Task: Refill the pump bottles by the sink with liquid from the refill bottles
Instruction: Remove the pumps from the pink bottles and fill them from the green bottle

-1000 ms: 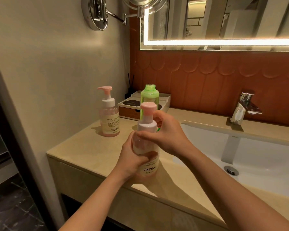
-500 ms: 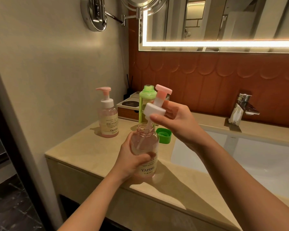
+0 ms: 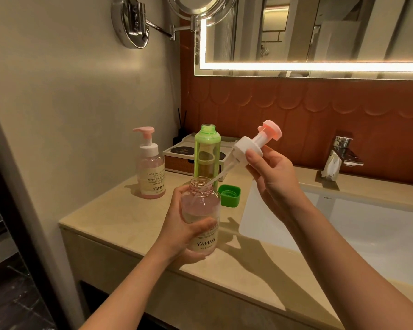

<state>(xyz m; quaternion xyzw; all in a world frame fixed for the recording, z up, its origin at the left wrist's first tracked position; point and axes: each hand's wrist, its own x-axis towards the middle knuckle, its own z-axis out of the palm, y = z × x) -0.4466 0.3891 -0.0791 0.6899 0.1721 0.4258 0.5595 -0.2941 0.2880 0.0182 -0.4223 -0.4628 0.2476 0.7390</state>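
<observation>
Pump (image 3: 248, 148) has risen, tilted up-right, pinched by right hand (image 3: 274, 177) fingers (image 3: 254, 158); tube (image 3: 221, 173) tip seemingly (just) inside bottle (image 3: 202, 210), which left hand (image 3: 180, 231) grips.

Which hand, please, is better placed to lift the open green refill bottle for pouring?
Probably the right hand: it holds only the white-and-pink pump head, which it can set down, and the green translucent refill bottle stands uncapped nearby. The left hand grips the clear pink pump bottle, steadying it.
</observation>
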